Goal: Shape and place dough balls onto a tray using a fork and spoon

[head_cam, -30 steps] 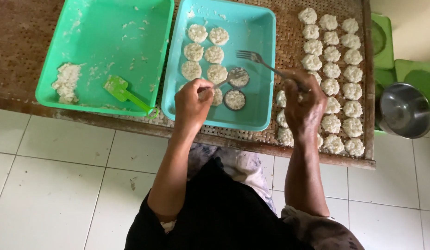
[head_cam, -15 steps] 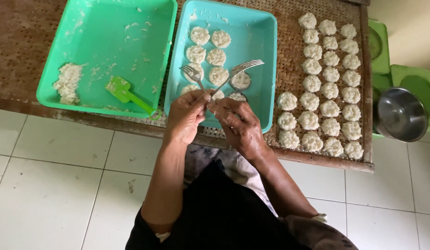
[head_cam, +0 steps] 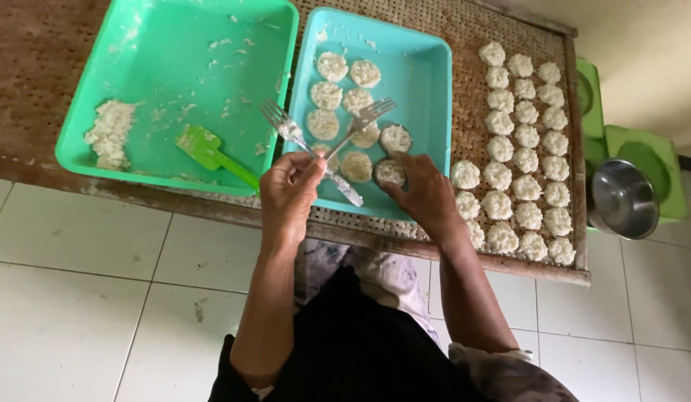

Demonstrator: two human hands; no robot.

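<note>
Since 0.5 s ago: hands have parted. Left hand [head_cam: 288, 195] now grips both forks [head_cam: 324, 141], crossed over the blue tray [head_cam: 429, 97]; right hand [head_cam: 422, 192], fingers curled, touches a round mould [head_cam: 390, 172] at the tray's near edge, i.e. pressing gives way to handling. Tray: approx. 9 rice cakes [head_cam: 333, 65]. Mat [head_cam: 472, 30]: approx. 24. Green tray [head_cam: 234, 30]: 1 rice heap [head_cam: 109, 132], 1 scoop [head_cam: 211, 152].

Both forearms bare from elbow to wrist, no watch, no rings or bands showing on the left hand [head_cam: 286, 195] or the right hand [head_cam: 423, 195]. Dark, near-black cloth covers the lap; under it a pale patterned garment, whitish with grey marks. At the elbows, rolled sleeve edges, the right one in mottled grey-brown
</note>
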